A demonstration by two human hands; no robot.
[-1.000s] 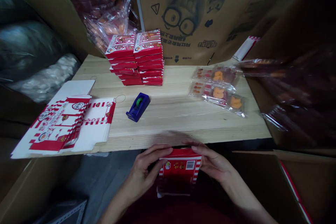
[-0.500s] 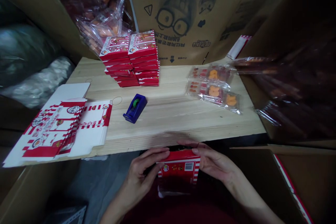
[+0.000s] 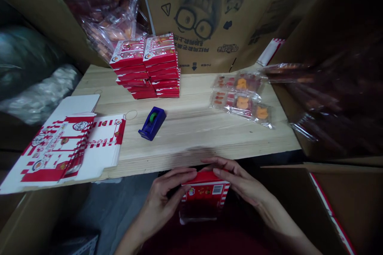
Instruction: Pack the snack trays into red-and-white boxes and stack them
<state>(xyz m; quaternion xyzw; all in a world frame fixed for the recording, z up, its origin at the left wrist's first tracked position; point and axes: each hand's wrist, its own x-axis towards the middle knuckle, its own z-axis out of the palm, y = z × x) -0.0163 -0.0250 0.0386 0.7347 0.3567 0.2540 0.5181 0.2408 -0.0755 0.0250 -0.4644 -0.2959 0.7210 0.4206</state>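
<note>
Between my hands, just off the table's front edge, is a small red-and-white striped box point(image 3: 205, 193) with a barcode on the side facing me. My left hand point(image 3: 167, 193) pinches its left end between thumb and fingers. On the right end, my right hand point(image 3: 241, 179) grips the top edge with the thumb, its fingers curled behind the box. The lower part of the box is in shadow, and its far side is hidden.
Beyond lie a blue tape dispenser point(image 3: 152, 123), a stack of finished red boxes point(image 3: 160, 67) and clear candy packets point(image 3: 239, 97). Flat printed cartons point(image 3: 60, 147) cover the table's left end. An open cardboard box point(image 3: 287, 203) stands at lower right, and a large carton point(image 3: 206, 51) rises behind.
The right thumb has slid slightly left along the top edge of the box. My left hand still grips its end, and the whole view has shifted slightly.
</note>
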